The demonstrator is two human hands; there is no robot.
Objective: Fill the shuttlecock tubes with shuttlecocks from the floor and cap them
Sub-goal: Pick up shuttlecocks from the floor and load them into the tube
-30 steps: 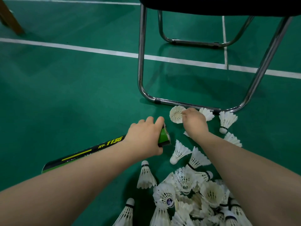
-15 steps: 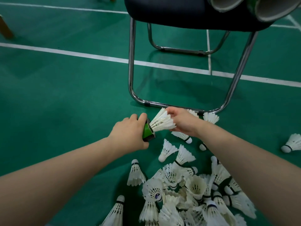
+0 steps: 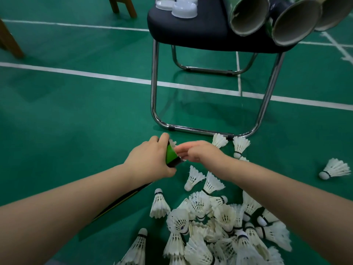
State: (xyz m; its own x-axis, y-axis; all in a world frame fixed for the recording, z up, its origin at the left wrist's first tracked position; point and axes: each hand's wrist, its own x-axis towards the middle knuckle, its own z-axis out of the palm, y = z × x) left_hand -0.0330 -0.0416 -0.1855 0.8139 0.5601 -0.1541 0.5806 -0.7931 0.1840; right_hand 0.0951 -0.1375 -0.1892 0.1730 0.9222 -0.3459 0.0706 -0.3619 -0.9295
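tube (image 3: 172, 156): green, black-banded, just above floor (image 3: 76, 115), white shuttlecock feathers (image 3: 172, 142) at its mouth | left hand (image 3: 150, 159): fingers wrapped round tube | right hand (image 3: 200, 152): at mouth, fingers blurred, cannot tell | shuttlecock pile (image 3: 219, 226): on floor nearby

No lettering can be read. The green-and-black tube (image 3: 172, 156) at near left shows only a thin yellow stripe along its side. One shuttlecock (image 3: 179, 224) in the near heap carries a small round blue mark, too small to make out. The open tubes (image 3: 248, 14) on the far chair (image 3: 191, 29) show a blurred green pattern.
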